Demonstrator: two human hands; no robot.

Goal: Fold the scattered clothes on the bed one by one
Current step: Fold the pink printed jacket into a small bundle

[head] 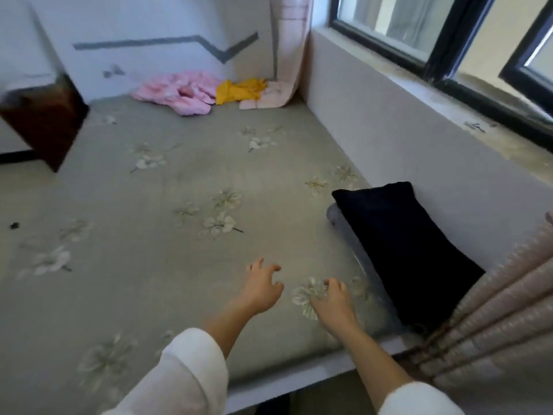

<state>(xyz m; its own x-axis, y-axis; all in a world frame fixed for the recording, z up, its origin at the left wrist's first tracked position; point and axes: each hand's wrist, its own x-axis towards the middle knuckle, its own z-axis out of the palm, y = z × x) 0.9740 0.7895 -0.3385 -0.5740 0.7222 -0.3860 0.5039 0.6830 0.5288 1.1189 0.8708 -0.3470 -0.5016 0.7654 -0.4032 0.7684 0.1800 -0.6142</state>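
Left hand [263,290], right hand [333,302] at six o'clock, fingers apart and empty, over grey-green floral bedsheet [167,187], crumpled pink garment [179,92], yellow cloth garment [238,90] at twelve.

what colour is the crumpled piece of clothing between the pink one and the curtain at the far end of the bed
Yellow garment, seen in the head view, lying crumpled in the far corner.

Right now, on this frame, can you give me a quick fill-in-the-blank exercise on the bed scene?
1. The pink garment and the yellow garment lie side by side at the ____ end of the bed.
2. The dark folded piece lies ____ the grey folded piece.
3. The left hand and the right hand reach out over the sheet and hold ____.

Missing words: far; on; nothing.
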